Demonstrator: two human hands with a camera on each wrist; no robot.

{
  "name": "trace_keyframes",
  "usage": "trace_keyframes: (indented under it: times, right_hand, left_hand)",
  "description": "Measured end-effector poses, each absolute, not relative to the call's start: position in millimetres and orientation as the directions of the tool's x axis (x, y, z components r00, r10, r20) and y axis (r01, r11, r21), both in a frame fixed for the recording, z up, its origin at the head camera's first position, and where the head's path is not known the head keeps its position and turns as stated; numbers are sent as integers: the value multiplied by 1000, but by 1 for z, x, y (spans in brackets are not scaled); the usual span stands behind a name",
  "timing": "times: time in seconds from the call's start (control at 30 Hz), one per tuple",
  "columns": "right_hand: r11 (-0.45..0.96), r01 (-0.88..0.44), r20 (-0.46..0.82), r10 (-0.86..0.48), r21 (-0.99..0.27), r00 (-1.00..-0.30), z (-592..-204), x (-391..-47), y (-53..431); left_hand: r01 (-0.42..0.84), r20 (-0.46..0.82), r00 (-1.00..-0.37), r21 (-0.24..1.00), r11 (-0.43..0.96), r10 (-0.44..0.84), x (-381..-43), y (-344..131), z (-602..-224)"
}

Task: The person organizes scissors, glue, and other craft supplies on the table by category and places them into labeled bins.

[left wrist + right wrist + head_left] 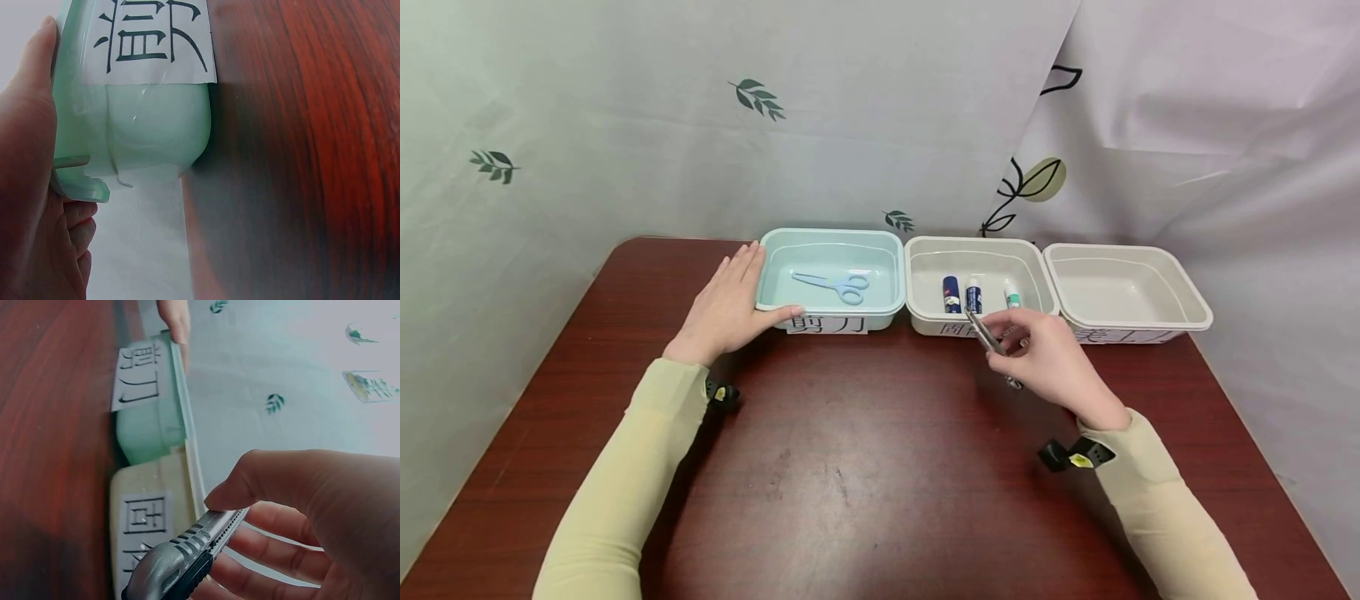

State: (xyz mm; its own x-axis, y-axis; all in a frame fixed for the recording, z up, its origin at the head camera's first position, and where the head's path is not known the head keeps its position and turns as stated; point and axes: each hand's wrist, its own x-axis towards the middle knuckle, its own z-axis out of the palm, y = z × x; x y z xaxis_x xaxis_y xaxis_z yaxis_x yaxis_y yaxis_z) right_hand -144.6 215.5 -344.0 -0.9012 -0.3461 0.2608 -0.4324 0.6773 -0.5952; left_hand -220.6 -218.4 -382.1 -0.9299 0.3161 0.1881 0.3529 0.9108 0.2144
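My right hand (pixel 1048 358) pinches a grey and black utility knife (pixel 987 335) between thumb and fingers. The hand and knife are in front of the middle beige bin (pixel 917 321), overlapping its front rim in the head view. In the right wrist view the ribbed silver body of the knife (pixel 187 550) lies under the thumb. My left hand (pixel 722 304) rests at the left front corner of the light blue bin (pixel 887 319), thumb along the front rim and fingers extended along the left side. Blue scissors (pixel 831 285) lie inside that bin.
The middle bin contains two dark blue glue sticks (pixel 951 293) and a white and green one (pixel 1012 294). A third, beige bin (pixel 1195 321) stands at the right. Paper labels with writing (pixel 827 325) are on the bin fronts. A patterned curtain (pixel 662 125) hangs behind the brown table (pixel 820 467).
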Motion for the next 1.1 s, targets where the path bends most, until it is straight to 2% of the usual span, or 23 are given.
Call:
trace_keyframes:
  times: [0.53, 1.1]
  right_hand:
    - [659, -375, 310, -220, -652, -925, -322, -156, 235]
    - [679, -371, 363, -162, -634, -917, -297, -172, 258]
  left_hand:
    - [353, 192, -930, 220, 910, 314, -220, -218, -382]
    - [355, 197, -928, 224, 907, 315, -221, -219, -383]
